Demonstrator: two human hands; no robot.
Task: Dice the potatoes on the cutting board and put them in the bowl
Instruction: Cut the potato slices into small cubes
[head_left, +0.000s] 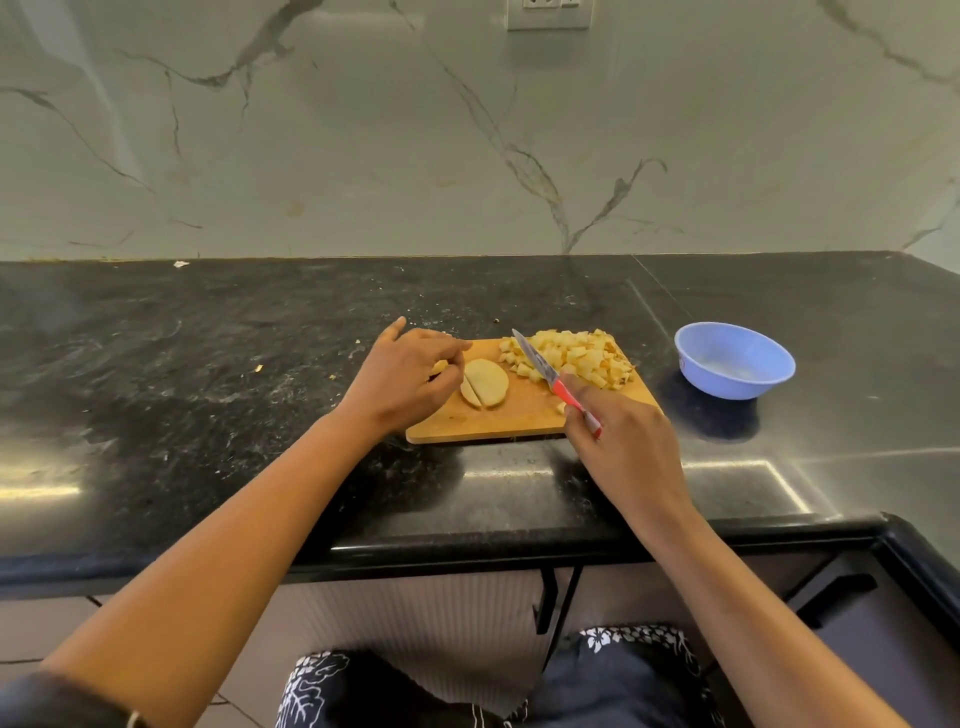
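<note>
Bowl (737, 382) apart from board's (493, 422) right edge

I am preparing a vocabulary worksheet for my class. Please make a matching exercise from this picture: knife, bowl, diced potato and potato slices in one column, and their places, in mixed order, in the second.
Column one
1. knife
2. bowl
3. diced potato
4. potato slices

Column two
A. on the counter, right of the cutting board
B. heaped on the board's far right part
C. held in the right hand
D. on the board, beside the left hand

Pairs: 1-C, 2-A, 3-B, 4-D
</note>
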